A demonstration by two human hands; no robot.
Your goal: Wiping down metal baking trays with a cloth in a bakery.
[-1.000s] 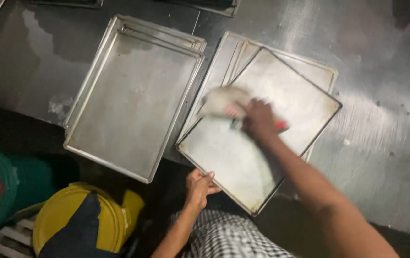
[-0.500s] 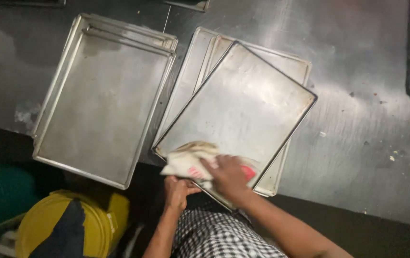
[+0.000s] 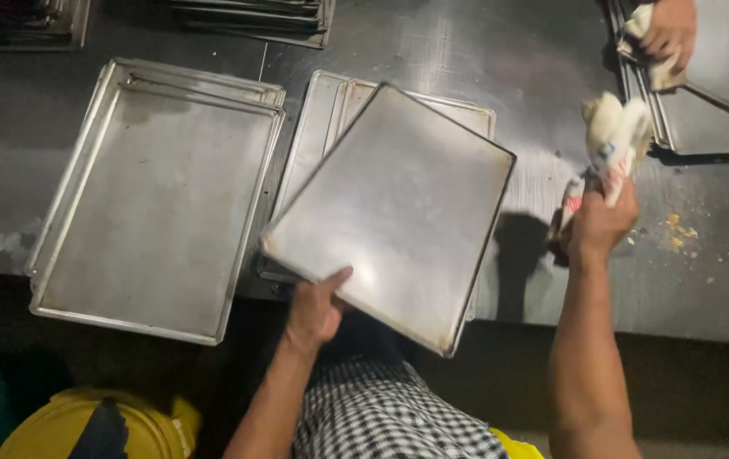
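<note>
Dim room, light falling from above: glare streaks the steel table (image 3: 466,51), the raised right hand (image 3: 600,225) throws a dark shadow, its cloth (image 3: 615,140) motion-blurred.

Dull silver-grey tray (image 3: 398,204), faintly streaked, pale glare near its middle. Same matte silver on the left tray (image 3: 156,200), cloudy smudges across it. Cream-white cloth (image 3: 612,136) with small red and blue marks. Dark steel-grey table (image 3: 543,51), brushed sheen, yellowish crumbs (image 3: 679,231) at right. Black-and-white checked garment (image 3: 381,416). Bright yellow bucket (image 3: 152,429) below, dark patch on top.
</note>
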